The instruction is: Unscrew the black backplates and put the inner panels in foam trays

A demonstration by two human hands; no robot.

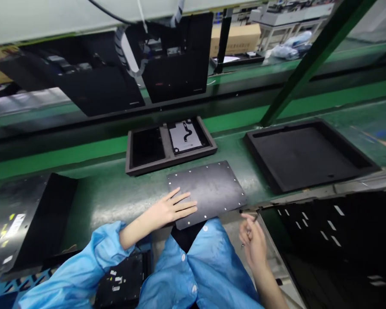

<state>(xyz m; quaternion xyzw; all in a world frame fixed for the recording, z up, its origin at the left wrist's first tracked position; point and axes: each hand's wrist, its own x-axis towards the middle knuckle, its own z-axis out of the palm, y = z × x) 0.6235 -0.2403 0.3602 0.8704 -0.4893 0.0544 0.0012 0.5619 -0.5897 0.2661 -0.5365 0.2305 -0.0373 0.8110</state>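
Observation:
A flat black panel (209, 189) with small bright studs along its edges lies on the green bench, its near edge at the person's front. My left hand (172, 209) rests flat on the panel's left part, fingers spread. Off the panel's near right corner is my right hand (252, 236), its fingers curled; something small and dark shows near the fingertips, too small to name. Behind the panel sits a grey foam tray (172, 162) holding a dark glass plate (148, 146) and a silver-grey part (185, 136) with a black ribbon.
An empty-looking black foam tray (305, 154) lies at the right. A large black sheet (337, 244) with white marks is at the lower right. Black casings (19, 219) stand at the left. A green post (318, 60) slants behind the bench (109, 193).

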